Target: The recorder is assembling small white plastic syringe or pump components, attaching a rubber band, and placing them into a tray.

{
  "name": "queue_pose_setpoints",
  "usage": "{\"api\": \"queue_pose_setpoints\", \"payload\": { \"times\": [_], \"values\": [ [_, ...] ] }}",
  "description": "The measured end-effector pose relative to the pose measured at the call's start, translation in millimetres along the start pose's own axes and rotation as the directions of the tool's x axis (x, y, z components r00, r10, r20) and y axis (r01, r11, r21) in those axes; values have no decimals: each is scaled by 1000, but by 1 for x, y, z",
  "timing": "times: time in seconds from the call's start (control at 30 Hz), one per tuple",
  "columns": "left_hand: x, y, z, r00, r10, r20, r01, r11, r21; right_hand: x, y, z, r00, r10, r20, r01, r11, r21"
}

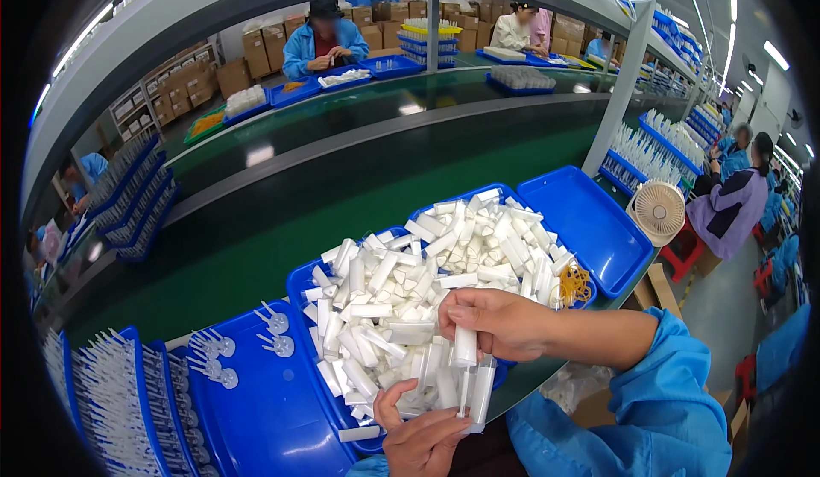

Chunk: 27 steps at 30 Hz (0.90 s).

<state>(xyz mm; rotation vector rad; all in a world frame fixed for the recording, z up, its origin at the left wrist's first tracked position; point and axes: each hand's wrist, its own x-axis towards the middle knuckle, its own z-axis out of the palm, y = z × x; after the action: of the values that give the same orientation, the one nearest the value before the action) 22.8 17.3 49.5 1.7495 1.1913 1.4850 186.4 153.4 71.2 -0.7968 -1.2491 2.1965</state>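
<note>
My right hand [500, 321] is closed around a white, tube-like piece [465, 346], which it holds upright between thumb and fingers. Just below, my left hand [424, 440] has its fingers curled at the foot of a clear-sided white piece [481, 396], gripping it nearly upright. Both hands are over the near edge of a blue tray heaped with many white pieces [401, 293], some wrapped in clear film. The exact kind of these pieces cannot be made out. Yellow rubber bands [575, 286] lie at the heap's right end.
An unfilled blue tray [589, 221] stands at the right, beside a small beige fan [658, 210]. At left, another blue tray [256, 392] carries several clear round-based parts [275, 332], next to racks of thin white sticks [111, 400]. A green conveyor belt [256, 238] runs behind; co-workers sit beyond.
</note>
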Motion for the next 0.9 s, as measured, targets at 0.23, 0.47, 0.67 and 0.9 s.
{"api": "queue_pose_setpoints", "payload": {
  "times": [0.23, 0.47, 0.67, 0.9],
  "values": [
    [0, -2, 1, 998, -55, 37, 56, 998, -25, -15, -6, -1, 987, -162, 9, 149, 882, -448],
    [1, -5, 2, 975, 178, 131, -195, 972, 134, -42, -15, 0, 964, -233, 125, 248, 634, -732],
    [-7, -9, 2, 927, 276, 252, -323, 931, 168, -50, 17, -16, 971, -189, 148, 240, 771, -590],
    [-10, -10, 16, 896, 270, 352, -361, 905, 224, -77, 35, -9, 928, -349, 128, 321, 579, -750]
  ]
}}
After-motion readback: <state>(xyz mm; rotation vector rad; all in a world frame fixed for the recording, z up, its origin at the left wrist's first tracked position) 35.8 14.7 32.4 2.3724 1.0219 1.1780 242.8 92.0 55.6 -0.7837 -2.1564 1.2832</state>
